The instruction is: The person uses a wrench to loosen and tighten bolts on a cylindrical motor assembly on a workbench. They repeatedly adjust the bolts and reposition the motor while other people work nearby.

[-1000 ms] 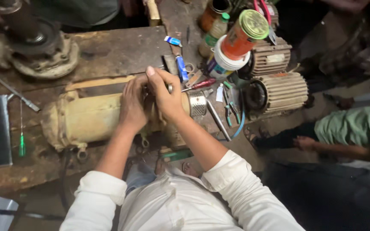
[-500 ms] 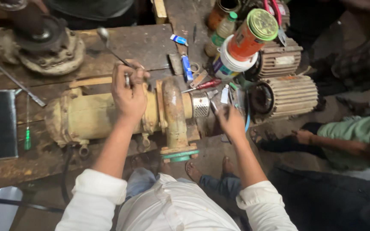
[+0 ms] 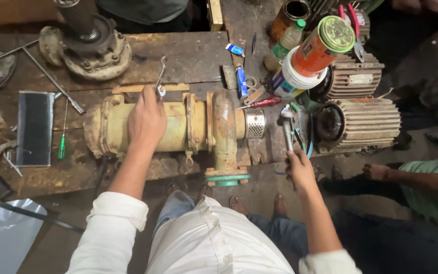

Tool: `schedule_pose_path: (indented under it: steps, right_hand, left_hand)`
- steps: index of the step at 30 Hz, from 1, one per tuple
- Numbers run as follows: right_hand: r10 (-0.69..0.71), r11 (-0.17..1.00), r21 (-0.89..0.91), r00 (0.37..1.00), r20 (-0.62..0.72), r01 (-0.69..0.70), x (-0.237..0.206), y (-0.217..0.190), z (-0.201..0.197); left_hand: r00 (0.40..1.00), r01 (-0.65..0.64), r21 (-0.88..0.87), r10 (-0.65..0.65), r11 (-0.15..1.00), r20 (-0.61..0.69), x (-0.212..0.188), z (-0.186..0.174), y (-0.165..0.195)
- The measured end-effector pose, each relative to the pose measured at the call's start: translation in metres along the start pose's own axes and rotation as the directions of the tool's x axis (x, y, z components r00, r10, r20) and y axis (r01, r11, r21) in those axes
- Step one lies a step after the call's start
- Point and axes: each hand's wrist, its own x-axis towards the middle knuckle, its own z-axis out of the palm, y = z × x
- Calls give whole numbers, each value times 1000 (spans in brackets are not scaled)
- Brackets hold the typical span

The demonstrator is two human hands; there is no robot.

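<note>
Two tools are held over a rusty yellow pump (image 3: 178, 127) lying on the workbench (image 3: 188, 53).
A spanner (image 3: 160, 76) is pinched in the left hand (image 3: 147, 121); a hammer (image 3: 286, 128) is gripped by the right hand (image 3: 299, 170). The casing is seen bolted, unopened. Motors (image 3: 363, 119), cans (image 3: 323, 45) and pliers (image 3: 259, 103) are crowded alongside.

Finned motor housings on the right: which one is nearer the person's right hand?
The lower finned housing, directly beside the hammer that the right hand grips. The upper housing sits farther back, behind the orange can.
</note>
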Motion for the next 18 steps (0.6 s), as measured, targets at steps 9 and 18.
schedule_pose_path:
  steps: [9,18]
  right_hand:
    - [-98,918,375,990,-98,128,-55,-51,-147]
    - [-178,906,344,958,-223,248,-44,-135,-10]
  left_hand:
    - [967,-188,235,222,954,-129,-3,7,0]
    - [967,-165,253,206,953,-147,-5,8,0]
